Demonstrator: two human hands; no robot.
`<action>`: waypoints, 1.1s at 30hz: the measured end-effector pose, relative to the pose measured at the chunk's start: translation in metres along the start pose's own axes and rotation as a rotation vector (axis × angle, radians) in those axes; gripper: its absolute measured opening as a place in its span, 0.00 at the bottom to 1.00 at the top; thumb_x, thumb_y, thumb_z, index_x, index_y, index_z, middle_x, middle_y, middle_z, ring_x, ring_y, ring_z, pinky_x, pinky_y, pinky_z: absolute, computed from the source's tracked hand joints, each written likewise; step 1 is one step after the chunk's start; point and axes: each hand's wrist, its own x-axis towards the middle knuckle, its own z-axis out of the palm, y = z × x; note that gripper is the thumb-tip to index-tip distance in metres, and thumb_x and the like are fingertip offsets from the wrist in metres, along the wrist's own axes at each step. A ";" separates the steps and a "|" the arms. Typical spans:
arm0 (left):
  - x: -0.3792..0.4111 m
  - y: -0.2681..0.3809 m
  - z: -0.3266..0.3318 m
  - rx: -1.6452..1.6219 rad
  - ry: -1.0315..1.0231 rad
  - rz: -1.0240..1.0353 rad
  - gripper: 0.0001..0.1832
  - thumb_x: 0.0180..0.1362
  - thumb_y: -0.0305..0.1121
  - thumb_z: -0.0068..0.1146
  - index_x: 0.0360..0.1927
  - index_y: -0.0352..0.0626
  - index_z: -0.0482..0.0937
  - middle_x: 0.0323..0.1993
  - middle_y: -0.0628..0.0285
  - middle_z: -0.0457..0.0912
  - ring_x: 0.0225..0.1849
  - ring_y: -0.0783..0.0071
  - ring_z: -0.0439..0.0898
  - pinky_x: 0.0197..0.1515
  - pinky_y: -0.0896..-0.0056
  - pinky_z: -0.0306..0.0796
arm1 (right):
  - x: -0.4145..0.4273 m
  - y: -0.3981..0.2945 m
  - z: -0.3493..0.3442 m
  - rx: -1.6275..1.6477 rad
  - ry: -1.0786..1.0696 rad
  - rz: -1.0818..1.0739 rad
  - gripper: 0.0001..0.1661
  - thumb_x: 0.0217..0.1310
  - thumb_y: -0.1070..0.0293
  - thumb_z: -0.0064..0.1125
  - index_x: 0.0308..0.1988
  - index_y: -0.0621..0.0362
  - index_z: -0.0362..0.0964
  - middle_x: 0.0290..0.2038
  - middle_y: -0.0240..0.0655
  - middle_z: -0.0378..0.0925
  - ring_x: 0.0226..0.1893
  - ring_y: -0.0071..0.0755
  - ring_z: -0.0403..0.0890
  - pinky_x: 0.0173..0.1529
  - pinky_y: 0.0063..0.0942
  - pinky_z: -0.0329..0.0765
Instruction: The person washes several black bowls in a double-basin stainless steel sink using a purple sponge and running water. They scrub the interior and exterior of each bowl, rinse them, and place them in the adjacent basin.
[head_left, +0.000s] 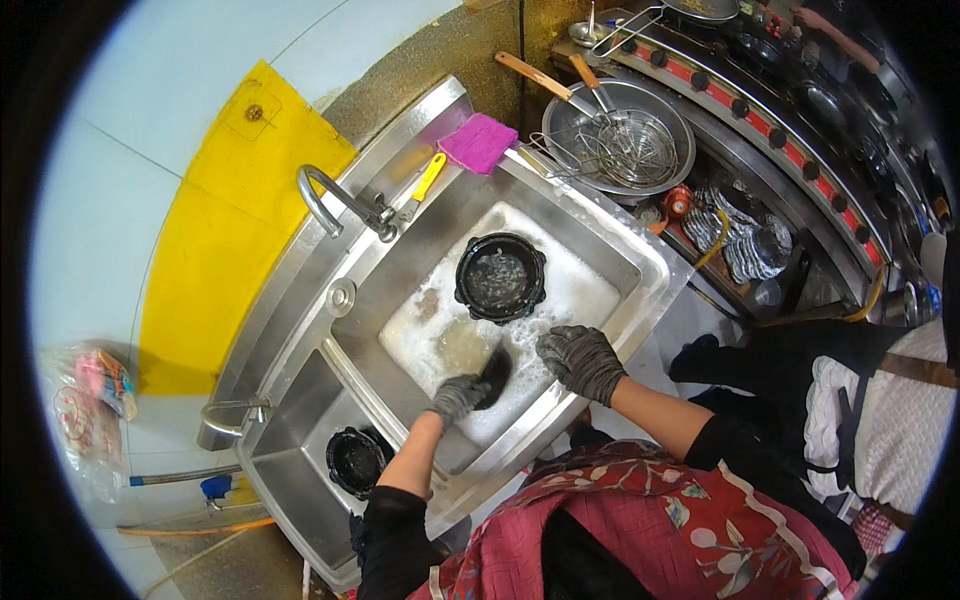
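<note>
My left hand (458, 397), in a grey glove, grips the near edge of a dark object (495, 376), perhaps a bowl seen edge-on, at the surface of soapy water. To its right my right hand (583, 360), also gloved, is over the foam by the sink's near rim, fingers curled; whether it holds anything is hidden. Beyond both hands a black round pot (500, 277) with knobbed edges sits in the suds of the large stainless steel sink basin (420, 247). Another black pot (355, 459) lies in the smaller basin (289, 480) at the left.
Two curved faucets (324, 199) (225, 412) stand along the back. A pink cloth (478, 142) and a yellow-handled scraper (427, 178) lie on the ledge. Wire strainers (637, 146) rest in a metal bowl (682, 161) at the back right, near a stove (739, 109). Another person (877, 420) stands at the right.
</note>
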 end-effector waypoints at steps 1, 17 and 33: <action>0.004 0.005 0.010 0.198 -0.082 0.110 0.18 0.57 0.44 0.57 0.43 0.43 0.79 0.29 0.68 0.79 0.32 0.71 0.76 0.43 0.67 0.71 | -0.001 0.001 0.003 0.003 0.024 0.001 0.19 0.54 0.57 0.54 0.44 0.52 0.73 0.44 0.40 0.75 0.43 0.44 0.76 0.48 0.41 0.72; 0.036 -0.012 -0.002 0.083 0.193 0.120 0.23 0.61 0.49 0.42 0.41 0.40 0.79 0.39 0.42 0.80 0.45 0.43 0.76 0.49 0.57 0.69 | 0.004 0.010 0.008 -0.019 -0.007 -0.051 0.16 0.58 0.59 0.49 0.42 0.53 0.75 0.45 0.36 0.76 0.47 0.40 0.74 0.52 0.37 0.71; -0.097 0.030 -0.023 -1.384 0.738 0.169 0.29 0.67 0.53 0.38 0.57 0.37 0.71 0.51 0.59 0.77 0.50 0.67 0.76 0.59 0.68 0.66 | 0.130 -0.067 0.072 0.783 0.078 0.245 0.16 0.59 0.59 0.46 0.36 0.59 0.73 0.36 0.40 0.77 0.39 0.47 0.76 0.47 0.40 0.72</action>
